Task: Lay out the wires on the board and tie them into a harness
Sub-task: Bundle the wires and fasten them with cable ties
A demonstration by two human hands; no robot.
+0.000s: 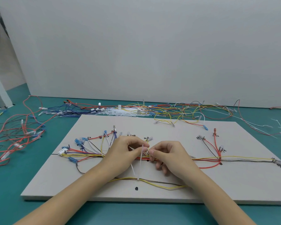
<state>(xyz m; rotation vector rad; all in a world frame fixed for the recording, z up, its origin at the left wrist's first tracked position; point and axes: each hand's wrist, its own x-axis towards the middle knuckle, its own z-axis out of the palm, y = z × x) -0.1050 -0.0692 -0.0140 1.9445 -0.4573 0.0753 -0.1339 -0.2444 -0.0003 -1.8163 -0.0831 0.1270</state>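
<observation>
On the green bench (10,189), I see loose wires (15,133) heaped at nine o'clock of the board (177,194). At its centre my left hand (122,153) pinches a white cable tie (141,157) upright over the laid-out wires (234,159); my right hand (167,155), fingers curled, pinches its loop. More wires lie at twelve o'clock.
</observation>
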